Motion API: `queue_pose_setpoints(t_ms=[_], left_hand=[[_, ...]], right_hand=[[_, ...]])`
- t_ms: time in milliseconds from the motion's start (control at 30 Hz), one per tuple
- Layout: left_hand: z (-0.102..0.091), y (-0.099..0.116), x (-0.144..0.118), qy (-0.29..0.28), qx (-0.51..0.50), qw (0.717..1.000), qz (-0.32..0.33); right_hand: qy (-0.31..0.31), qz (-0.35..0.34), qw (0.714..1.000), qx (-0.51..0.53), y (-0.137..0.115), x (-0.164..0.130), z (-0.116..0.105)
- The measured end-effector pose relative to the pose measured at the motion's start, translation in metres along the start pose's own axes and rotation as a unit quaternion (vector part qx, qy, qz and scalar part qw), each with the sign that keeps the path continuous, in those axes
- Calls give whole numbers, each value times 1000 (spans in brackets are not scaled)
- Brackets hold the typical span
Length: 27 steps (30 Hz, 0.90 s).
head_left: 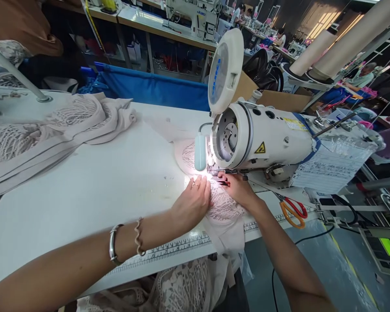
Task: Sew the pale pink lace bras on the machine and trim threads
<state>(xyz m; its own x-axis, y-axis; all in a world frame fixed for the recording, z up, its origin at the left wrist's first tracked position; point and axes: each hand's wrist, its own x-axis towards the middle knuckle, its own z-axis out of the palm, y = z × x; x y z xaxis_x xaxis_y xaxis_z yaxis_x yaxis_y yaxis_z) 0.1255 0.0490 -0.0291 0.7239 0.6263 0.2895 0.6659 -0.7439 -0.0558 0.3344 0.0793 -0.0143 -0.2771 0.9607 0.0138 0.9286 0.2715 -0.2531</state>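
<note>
A pale pink lace garment piece (222, 203) lies under the lit needle area of the white sewing machine (273, 134) and hangs over the table's front edge. My left hand (196, 199) rests flat on the fabric, fingers stretched toward the needle; a ring is on one finger. Just right of the needle, my right hand (237, 188) is closed, with small black-and-red thread snips (225, 183) showing at its fingers. The hand partly hides the snips. A pale blue lamp (200, 151) shines on the sewing spot, whose needle is hard to make out in the glare.
Orange-and-red scissors (292, 211) lie right of my right hand. More lace garments (61, 125) are heaped at the table's left, and others (185, 286) sit below its front edge. A measuring tape strip (178, 248) runs along that edge. Behind stands a blue cloth bin (156, 89).
</note>
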Motion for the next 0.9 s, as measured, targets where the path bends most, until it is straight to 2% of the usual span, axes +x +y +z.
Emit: queue_pose_setpoints(t_ms=[100,167,300,400,633,733,833,900], left_hand=[[10,-3,-3,-3,12,1000,19],[15,-10,-5,4,8,999,36],[17,-29,-4,53,-43,996,64],[12,-46,0,69,-96,990,81],[-6,-88,16,11,-183,978,98],[-12,-82,19,28,-166,983,68],[-11,-58,16,59,-162,984,44],[-7,-43,11,66,-187,979,55]], right_hand=[[17,-101,995,-17,4,-7,-1],[26,-128,991,-42,3,-10,-1],[44,-142,987,-62,1,-10,1],[58,-154,984,-61,2,-8,5],[77,-156,984,-46,-1,-8,8],[75,-145,986,-36,-6,-8,8],[75,-142,987,-15,-7,-9,9],[79,-149,986,9,-5,-9,10]])
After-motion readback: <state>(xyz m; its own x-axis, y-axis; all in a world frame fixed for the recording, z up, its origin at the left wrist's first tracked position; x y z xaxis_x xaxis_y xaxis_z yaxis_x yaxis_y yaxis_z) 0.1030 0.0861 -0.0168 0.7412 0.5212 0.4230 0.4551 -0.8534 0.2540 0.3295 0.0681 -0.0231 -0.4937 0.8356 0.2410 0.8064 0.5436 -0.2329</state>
